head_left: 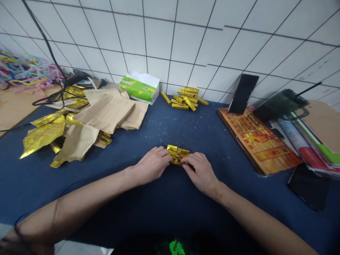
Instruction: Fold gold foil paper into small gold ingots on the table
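Note:
A small piece of creased gold foil paper lies on the dark blue table in front of me. At its left edge, my left hand pinches it with curled fingers. My right hand grips the lower right corner between thumb and fingers. Fold lines cross the shiny surface, and the near edge is partly covered by my fingertips. Further back, close to the wall, sits a loose pile of rolled gold foil tubes.
Brown paper sheets and crumpled gold foil spread over the left. A green tissue pack stands by the tiled wall. On the right are an orange printed box, a propped phone and a dark jug.

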The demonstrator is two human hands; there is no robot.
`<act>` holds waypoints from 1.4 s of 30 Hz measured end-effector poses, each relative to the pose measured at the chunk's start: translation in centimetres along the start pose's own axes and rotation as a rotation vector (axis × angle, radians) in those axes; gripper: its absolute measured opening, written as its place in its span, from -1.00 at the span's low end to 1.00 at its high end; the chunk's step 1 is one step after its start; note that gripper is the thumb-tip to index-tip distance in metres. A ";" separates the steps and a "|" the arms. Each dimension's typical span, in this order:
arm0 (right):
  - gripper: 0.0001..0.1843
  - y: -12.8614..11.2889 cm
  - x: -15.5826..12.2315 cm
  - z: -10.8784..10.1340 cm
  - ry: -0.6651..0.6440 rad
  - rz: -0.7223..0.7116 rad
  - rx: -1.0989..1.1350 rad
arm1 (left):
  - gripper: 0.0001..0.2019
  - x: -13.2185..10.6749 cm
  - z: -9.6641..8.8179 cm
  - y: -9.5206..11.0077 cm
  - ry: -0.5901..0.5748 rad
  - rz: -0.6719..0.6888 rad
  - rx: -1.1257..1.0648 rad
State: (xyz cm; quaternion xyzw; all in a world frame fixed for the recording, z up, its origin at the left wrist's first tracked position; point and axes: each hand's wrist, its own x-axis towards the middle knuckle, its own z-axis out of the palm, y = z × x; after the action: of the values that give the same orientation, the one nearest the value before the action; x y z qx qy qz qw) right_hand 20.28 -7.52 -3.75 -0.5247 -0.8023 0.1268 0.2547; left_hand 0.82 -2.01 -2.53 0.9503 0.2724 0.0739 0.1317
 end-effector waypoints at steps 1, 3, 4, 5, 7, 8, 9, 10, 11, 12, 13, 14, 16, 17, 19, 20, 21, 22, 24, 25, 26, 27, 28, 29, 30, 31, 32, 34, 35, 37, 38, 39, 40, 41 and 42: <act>-0.87 0.0 0.0 0.0 -0.006 -0.001 -0.004 | -0.85 0.1 0.1 -0.1 0.001 -0.007 -0.006; -0.86 0.0 0.1 -0.1 -0.018 -0.009 -0.019 | -0.86 0.2 0.3 -0.2 0.009 -0.023 -0.026; -0.86 0.0 0.1 -0.1 -0.021 -0.013 -0.027 | -0.86 0.3 0.4 -0.3 0.016 -0.033 -0.037; -0.86 0.0 0.1 -0.1 -0.025 -0.018 -0.034 | -0.86 0.3 0.4 -0.3 0.023 -0.046 -0.045; -0.86 0.0 0.2 -0.1 -0.033 -0.025 -0.049 | -0.87 0.4 0.5 -0.2 0.029 -0.077 -0.055; -0.86 -0.1 0.2 -0.1 -0.038 -0.028 -0.056 | -0.87 0.4 0.5 -0.2 0.033 -0.095 -0.061; -0.86 -0.1 0.2 -0.1 -0.043 -0.031 -0.062 | -0.88 0.4 0.5 -0.1 0.037 -0.112 -0.069; -0.85 -0.1 0.2 -0.1 -0.046 -0.034 -0.066 | -0.89 0.5 0.4 -0.1 0.039 -0.125 -0.081; -0.85 -0.1 0.2 -0.2 -0.047 -0.036 -0.066 | -0.89 0.5 0.4 -0.1 0.041 -0.134 -0.096; -0.85 -0.1 0.2 -0.2 -0.046 -0.038 -0.065 | -0.89 0.5 0.3 -0.1 0.041 -0.137 -0.113; -0.85 -0.1 0.2 -0.2 -0.046 -0.041 -0.062 | -0.90 0.5 0.2 -0.2 0.037 -0.136 -0.132; -0.85 -0.1 0.2 -0.2 -0.046 -0.043 -0.060 | -0.91 0.5 0.1 -0.2 0.030 -0.132 -0.150; -0.84 -0.1 0.2 -0.3 -0.048 -0.046 -0.055 | -0.94 0.5 0.0 -0.3 0.016 -0.134 -0.178; -0.84 -0.1 0.2 -0.3 -0.051 -0.047 -0.054 | -0.94 0.5 0.0 -0.4 0.008 -0.139 -0.187; -0.84 -0.1 0.2 -0.3 -0.054 -0.049 -0.051 | -0.93 0.5 0.0 -0.3 -0.003 -0.150 -0.190; -0.84 0.0 0.2 -0.3 -0.056 -0.050 -0.052 | -0.93 0.5 0.0 -0.3 -0.008 -0.155 -0.183; -0.85 0.0 0.2 -0.3 -0.056 -0.050 -0.055 | -0.92 0.5 0.0 -0.2 -0.011 -0.160 -0.172; -0.85 0.0 0.1 -0.3 -0.058 -0.050 -0.059 | -0.91 0.5 0.0 -0.1 -0.015 -0.165 -0.158; -0.85 0.0 0.1 -0.3 -0.065 -0.052 -0.067 | -0.91 0.5 0.0 0.1 -0.016 -0.178 -0.124; -0.85 0.0 0.1 -0.3 -0.068 -0.054 -0.071 | -0.91 0.6 0.0 0.3 -0.013 -0.184 -0.107; -0.85 0.0 0.2 -0.3 -0.072 -0.054 -0.073 | -0.92 0.6 0.1 0.4 -0.009 -0.189 -0.092; -0.85 0.0 0.2 -0.3 -0.075 -0.053 -0.075 | -0.93 0.6 0.1 0.5 -0.003 -0.195 -0.081; -0.86 0.0 0.2 -0.3 -0.078 -0.052 -0.076 | -0.94 0.5 0.1 0.6 0.004 -0.200 -0.074; -0.86 0.0 0.2 -0.3 -0.081 -0.049 -0.079 | -0.94 0.5 0.1 0.7 0.010 -0.206 -0.070; -0.86 0.0 0.2 -0.3 -0.085 -0.047 -0.081 | -0.94 0.5 0.1 0.7 0.015 -0.213 -0.066; -0.86 0.0 0.2 -0.3 -0.089 -0.046 -0.084 | -0.95 0.4 0.1 0.8 0.017 -0.219 -0.061; -0.86 0.0 0.2 -0.4 -0.091 -0.045 -0.086 | -0.95 0.4 0.1 0.8 0.017 -0.221 -0.054; -0.86 0.1 0.1 -0.4 -0.095 -0.050 -0.089 | -0.94 0.3 0.2 0.9 0.010 -0.225 -0.031; -0.86 0.1 0.1 -0.4 -0.099 -0.055 -0.092 | -0.94 0.3 0.2 0.9 0.005 -0.228 -0.017; -0.86 0.2 0.0 -0.5 -0.118 -0.064 -0.104 | -0.94 0.2 0.2 1.0 -0.004 -0.232 0.011; -0.86 0.2 0.0 -0.5 -0.129 -0.068 -0.114 | -0.94 0.2 0.3 1.0 -0.006 -0.230 0.021; -0.85 0.3 0.0 -0.6 -0.140 -0.074 -0.125 | -0.94 0.2 0.3 1.0 -0.008 -0.224 0.029; -0.84 0.3 0.0 -0.7 -0.149 -0.083 -0.137 | -0.95 0.2 0.3 1.0 -0.011 -0.216 0.035; -0.83 0.3 0.0 -0.8 -0.158 -0.098 -0.149 | -0.94 0.1 0.3 1.0 -0.013 -0.209 0.040; -0.81 0.3 0.0 -0.9 -0.164 -0.118 -0.164 | -0.94 0.1 0.3 1.0 -0.016 -0.205 0.044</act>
State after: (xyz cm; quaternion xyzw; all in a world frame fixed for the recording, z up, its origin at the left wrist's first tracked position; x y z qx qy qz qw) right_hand 21.04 -7.40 -3.14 -0.4833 -0.8577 0.0881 0.1518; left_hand 1.49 -2.83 -2.53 0.9206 0.3688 0.0466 0.1197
